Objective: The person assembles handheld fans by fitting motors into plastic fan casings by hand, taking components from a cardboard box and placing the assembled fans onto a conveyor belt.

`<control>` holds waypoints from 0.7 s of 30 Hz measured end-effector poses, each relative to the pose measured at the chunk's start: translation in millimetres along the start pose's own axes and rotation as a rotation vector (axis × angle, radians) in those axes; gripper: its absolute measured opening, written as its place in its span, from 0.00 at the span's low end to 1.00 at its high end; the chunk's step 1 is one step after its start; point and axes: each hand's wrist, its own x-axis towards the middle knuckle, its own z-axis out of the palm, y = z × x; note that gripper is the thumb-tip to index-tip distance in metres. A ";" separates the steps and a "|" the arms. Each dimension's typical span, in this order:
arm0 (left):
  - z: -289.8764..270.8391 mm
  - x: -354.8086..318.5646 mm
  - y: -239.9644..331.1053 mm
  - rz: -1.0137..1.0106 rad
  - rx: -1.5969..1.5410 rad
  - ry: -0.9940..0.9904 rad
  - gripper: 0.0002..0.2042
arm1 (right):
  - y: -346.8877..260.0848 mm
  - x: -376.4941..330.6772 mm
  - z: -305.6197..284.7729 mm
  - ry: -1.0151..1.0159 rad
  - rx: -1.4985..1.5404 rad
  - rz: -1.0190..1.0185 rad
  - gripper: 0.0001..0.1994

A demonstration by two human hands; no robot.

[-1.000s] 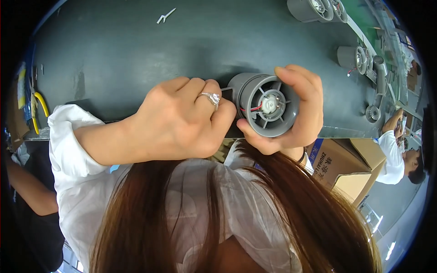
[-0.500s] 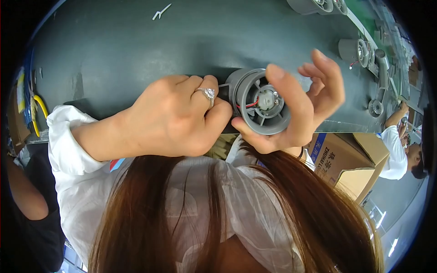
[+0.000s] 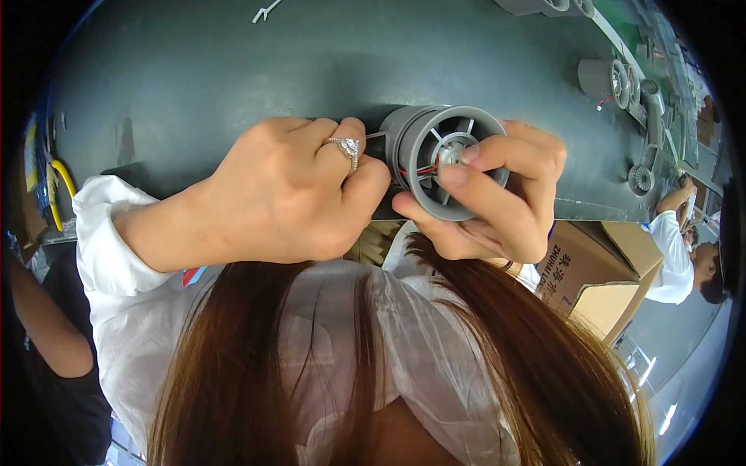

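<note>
Two hands are working on one grey plastic fan housing (image 3: 444, 159), a short ribbed cylinder with spokes and red and black wires at its hub. We are closing our right hand (image 3: 497, 198) around its rim, fingertips pressing into the hub, just above the dark matte surface (image 3: 233, 70). Our left hand (image 3: 287, 194), wearing a ring (image 3: 346, 147), is curling shut against the housing's back. More grey housings (image 3: 610, 78) are lying far right; a cardboard box (image 3: 590, 272) is sitting below the edge.

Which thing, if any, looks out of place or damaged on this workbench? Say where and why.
Little stands out. Red and black wires hang loose across the open mouth of the grey fan housing held in both hands; a small white scrap lies alone at the far edge.
</note>
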 end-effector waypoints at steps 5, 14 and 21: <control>-0.5 -1.7 0.9 -0.011 -0.001 -0.014 0.09 | 12.3 -0.5 -0.7 0.003 -0.001 -0.224 0.23; 0.7 -3.7 0.3 0.014 0.041 -0.018 0.10 | 5.2 0.2 -6.5 -0.106 -0.053 -0.171 0.22; -14.1 -2.6 3.5 0.006 0.050 -0.202 0.12 | 6.1 -0.7 -2.7 -0.044 -0.113 -0.210 0.25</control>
